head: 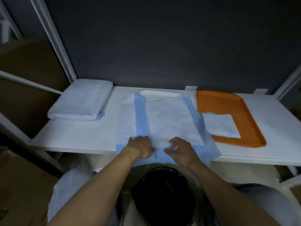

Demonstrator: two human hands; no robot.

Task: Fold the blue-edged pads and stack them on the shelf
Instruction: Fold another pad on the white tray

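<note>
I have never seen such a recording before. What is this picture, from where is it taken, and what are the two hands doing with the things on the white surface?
There is no machine here. A person wears a camera on the head, so the single picture looks forward and down at their own bare arms.

The white surface is a shelf. In the middle lies a partly folded pad with blue edges, its near edge hanging over the front. The left hand presses on its near part, and the right hand rests beside it with fingers bent; neither lifts the pad.

At the left lies a thick stack of folded pads. At the right an orange tray holds one small folded pad. Behind the middle pad, a white tray peeks out. Below, a dark lined bin stands.
</note>
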